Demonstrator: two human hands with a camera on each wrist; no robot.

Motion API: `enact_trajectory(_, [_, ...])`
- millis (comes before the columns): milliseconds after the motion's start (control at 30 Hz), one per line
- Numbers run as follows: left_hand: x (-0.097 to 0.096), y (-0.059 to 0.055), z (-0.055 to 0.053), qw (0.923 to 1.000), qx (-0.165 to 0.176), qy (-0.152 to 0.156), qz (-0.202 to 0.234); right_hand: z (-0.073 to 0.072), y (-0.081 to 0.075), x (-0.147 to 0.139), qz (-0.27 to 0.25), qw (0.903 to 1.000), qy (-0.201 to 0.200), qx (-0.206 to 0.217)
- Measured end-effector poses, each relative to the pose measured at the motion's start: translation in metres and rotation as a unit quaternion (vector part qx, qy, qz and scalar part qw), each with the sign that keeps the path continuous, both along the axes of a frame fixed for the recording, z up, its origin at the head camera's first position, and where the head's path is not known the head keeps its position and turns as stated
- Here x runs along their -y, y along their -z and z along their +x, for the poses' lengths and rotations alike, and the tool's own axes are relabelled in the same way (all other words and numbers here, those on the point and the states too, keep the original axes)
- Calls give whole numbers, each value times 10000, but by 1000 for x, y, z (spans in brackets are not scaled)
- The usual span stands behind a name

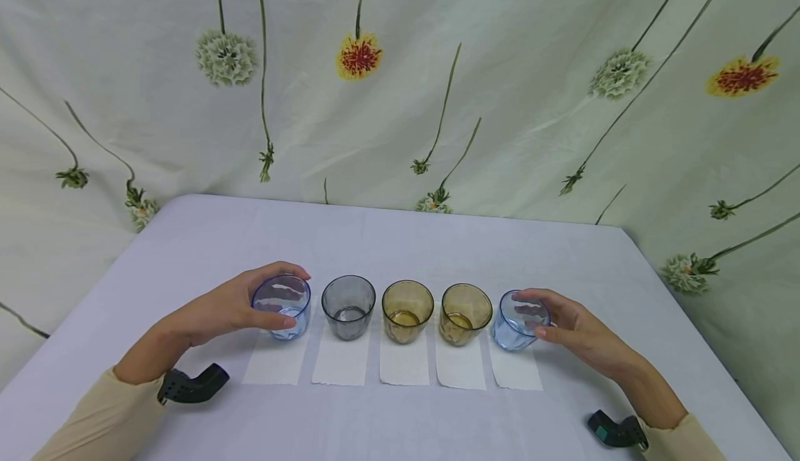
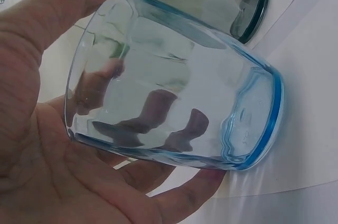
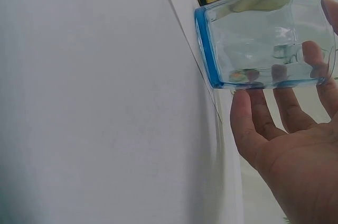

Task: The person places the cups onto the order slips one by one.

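At the left end of a row of tumblers, my left hand point(image 1: 231, 308) grips a clear blue glass point(image 1: 291, 328), thumb on the near side and fingers round the far side. My right hand point(image 1: 587, 336) holds another blue glass point(image 1: 511, 337) at the right end, with thumb and fingers about its side near the rim. Both glasses stand upright on paper, the right one leaning slightly in the head view. Close-ups show the left blue glass point(image 2: 248, 123) and the right blue glass point(image 3: 253, 44) with fingers visible through their walls.
Between the held glasses stand a grey glass point(image 1: 348, 308) and two amber glasses, one left point(image 1: 407, 312) and one right point(image 1: 465, 315). White paper pieces point(image 1: 339, 364) lie under the row on a white-covered table point(image 1: 400, 419). A flower-printed cloth point(image 1: 500, 100) hangs behind.
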State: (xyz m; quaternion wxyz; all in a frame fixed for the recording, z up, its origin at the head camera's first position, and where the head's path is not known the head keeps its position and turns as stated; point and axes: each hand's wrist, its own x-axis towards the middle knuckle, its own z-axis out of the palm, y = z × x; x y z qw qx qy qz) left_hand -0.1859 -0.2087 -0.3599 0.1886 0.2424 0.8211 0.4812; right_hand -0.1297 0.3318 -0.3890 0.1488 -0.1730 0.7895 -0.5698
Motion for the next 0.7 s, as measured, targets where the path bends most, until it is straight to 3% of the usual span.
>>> enact_trajectory(200, [-1,0,1,9999,-122,-85,-52,0,0,1,57,10000,20,9])
enact_trajectory(700, [0,2,-1,10000,-43,-11,48,0,0,3,213,9996,192,-8])
